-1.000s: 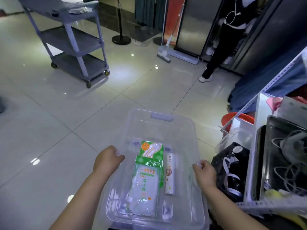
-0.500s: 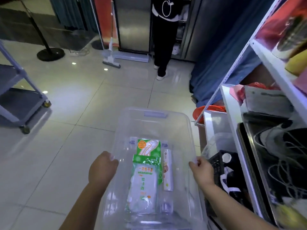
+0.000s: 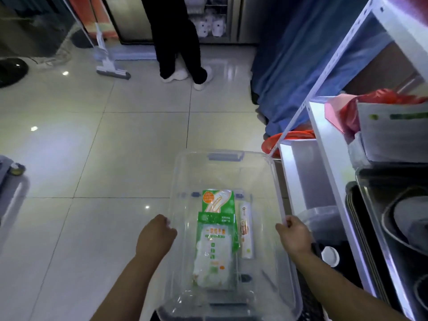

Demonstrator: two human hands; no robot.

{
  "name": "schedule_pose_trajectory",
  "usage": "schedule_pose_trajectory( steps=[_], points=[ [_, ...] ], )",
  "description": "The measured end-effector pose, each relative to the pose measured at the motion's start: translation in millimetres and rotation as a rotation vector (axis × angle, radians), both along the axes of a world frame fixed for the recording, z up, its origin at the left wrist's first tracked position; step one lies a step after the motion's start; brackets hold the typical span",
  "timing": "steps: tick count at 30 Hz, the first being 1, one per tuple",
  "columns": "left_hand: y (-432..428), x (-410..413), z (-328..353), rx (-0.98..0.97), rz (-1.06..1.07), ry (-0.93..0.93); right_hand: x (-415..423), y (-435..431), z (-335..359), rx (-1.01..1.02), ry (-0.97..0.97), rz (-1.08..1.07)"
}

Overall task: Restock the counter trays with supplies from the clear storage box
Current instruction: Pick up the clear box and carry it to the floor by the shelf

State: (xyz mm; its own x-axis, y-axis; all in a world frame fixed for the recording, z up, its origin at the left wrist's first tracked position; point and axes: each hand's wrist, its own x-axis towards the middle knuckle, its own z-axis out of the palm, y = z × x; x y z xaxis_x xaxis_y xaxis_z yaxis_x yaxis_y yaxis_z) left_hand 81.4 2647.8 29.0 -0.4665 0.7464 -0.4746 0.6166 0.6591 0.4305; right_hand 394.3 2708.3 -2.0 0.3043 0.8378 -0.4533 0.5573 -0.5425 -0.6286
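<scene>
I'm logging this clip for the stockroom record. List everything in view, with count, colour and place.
clear storage box: 1, transparent, held over the floor, centre.
green packets: 2, green and white, overlapping inside the box.
slim roll: 1, white, in the box right of the packets.
shelving unit: 1, white, right side.
metal trays: stacked, count unclear, grey, on the shelving.
red bag: 1, on the upper shelf.
blue cloth: 1, hanging beyond the shelving.
floor squeegee: 1, grey, far left.
another person's legs: dark trousers, white shoes, far centre.
left hand: grip on the box's left rim.
right hand: grip on the right rim.
</scene>
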Motion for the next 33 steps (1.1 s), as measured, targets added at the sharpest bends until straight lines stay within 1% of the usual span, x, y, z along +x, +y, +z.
schedule_pose_trajectory(
  steps=[4,7,14,18,21,25,29,33],
  points=[
    [57.0,-7.8,-36.6,-0.034,-0.017,0.008,-5.1,51.3,-31.6,-0.071,0.051,-0.008],
    [99.9,-15.8,-76.0,-0.085,-0.048,0.016,-13.0,87.5,-67.0,-0.079,0.05,-0.028],
    [198.1,-29.2,-205.5,-0.187,-0.149,0.008,-24.3,160.7,-183.6,-0.172,-0.001,-0.101],
    [243.2,-33.6,-287.5,-0.222,-0.221,-0.065,-23.5,199.7,-254.4,-0.253,-0.049,-0.113],
    [270.6,-32.3,-345.1,-0.277,-0.285,-0.092,-19.2,222.1,-303.7,-0.283,-0.085,-0.112],
    [296.0,-21.5,-407.8,-0.299,-0.315,-0.106,-10.2,244.7,-362.0,-0.277,-0.152,-0.126],
    [312.6,-9.0,-454.1,-0.311,-0.351,-0.118,-0.5,261.6,-408.1,-0.276,-0.191,-0.158],
    [320.0,0.4,-481.5,-0.316,-0.377,-0.108,6.5,270.3,-438.4,-0.281,-0.199,-0.19]
  ],
)
